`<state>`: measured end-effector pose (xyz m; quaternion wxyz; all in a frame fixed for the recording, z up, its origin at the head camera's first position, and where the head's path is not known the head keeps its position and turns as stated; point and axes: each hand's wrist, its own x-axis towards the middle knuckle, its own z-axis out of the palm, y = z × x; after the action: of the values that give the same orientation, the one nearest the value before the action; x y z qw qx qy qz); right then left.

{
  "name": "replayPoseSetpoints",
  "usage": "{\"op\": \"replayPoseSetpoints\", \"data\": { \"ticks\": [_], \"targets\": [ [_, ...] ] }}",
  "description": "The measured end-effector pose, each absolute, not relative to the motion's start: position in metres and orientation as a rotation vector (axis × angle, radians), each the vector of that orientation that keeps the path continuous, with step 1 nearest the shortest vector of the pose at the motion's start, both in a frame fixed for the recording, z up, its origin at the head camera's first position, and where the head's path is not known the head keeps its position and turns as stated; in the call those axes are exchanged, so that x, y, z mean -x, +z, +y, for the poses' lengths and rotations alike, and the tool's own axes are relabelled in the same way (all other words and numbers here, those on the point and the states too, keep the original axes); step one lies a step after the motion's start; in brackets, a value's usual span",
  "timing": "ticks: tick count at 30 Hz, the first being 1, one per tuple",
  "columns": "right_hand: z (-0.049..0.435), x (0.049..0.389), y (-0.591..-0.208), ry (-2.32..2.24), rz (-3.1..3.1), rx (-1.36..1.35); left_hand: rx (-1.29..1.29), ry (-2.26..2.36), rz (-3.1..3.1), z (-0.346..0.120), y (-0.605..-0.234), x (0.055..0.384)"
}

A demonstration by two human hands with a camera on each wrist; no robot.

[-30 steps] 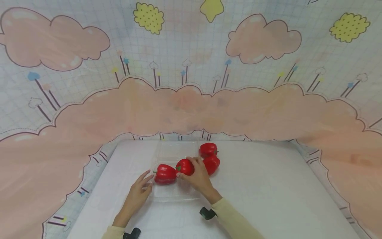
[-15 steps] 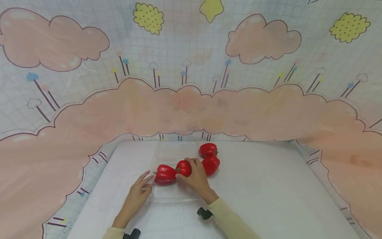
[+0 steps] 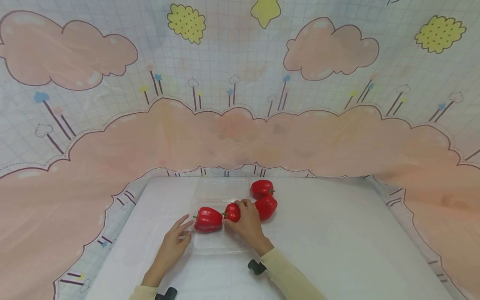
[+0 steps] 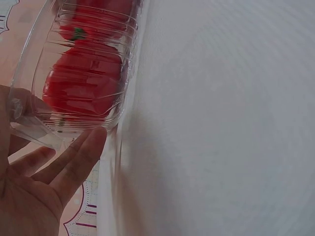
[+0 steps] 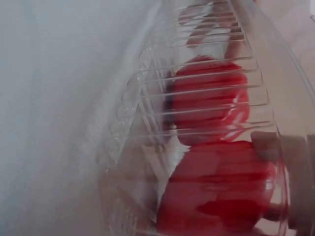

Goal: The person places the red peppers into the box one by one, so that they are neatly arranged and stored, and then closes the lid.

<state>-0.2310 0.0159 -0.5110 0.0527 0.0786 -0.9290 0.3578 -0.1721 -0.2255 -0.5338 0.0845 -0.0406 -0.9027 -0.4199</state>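
Note:
A clear plastic clamshell box (image 3: 217, 243) stands on the white table, its lid folded back to the far side. On the left inside it lies a red bell pepper (image 3: 208, 220), stem facing left. My right hand (image 3: 249, 229) grips a second bell pepper (image 3: 231, 212) beside the first one, partly hidden by the fingers. In the right wrist view this held pepper (image 5: 216, 187) shows through the ribbed box wall. With fingers nearly straight, my left hand (image 3: 175, 241) touches the box's left end; the left wrist view shows its fingertips at the clear wall (image 4: 115, 115).
Two more red bell peppers rest right of the box, one at the back (image 3: 261, 188) and one nearer (image 3: 266, 208), close behind my right hand. The white table (image 3: 337, 233) extends to the right. A patterned cloth (image 3: 240, 137) hangs behind it.
My right hand has come slightly left and nearer with its bell pepper, which sits a little lower in the box. My left hand stays at the box's end.

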Motion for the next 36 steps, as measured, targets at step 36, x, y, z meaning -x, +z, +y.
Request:
{"op": "replayPoseSetpoints", "data": {
  "ticks": [36],
  "targets": [
    [0.026, 0.232, -0.513, 1.000, -2.923, -0.332, 0.098, -1.225, -2.714, -0.228, -0.535, 0.172]
  ]
}}
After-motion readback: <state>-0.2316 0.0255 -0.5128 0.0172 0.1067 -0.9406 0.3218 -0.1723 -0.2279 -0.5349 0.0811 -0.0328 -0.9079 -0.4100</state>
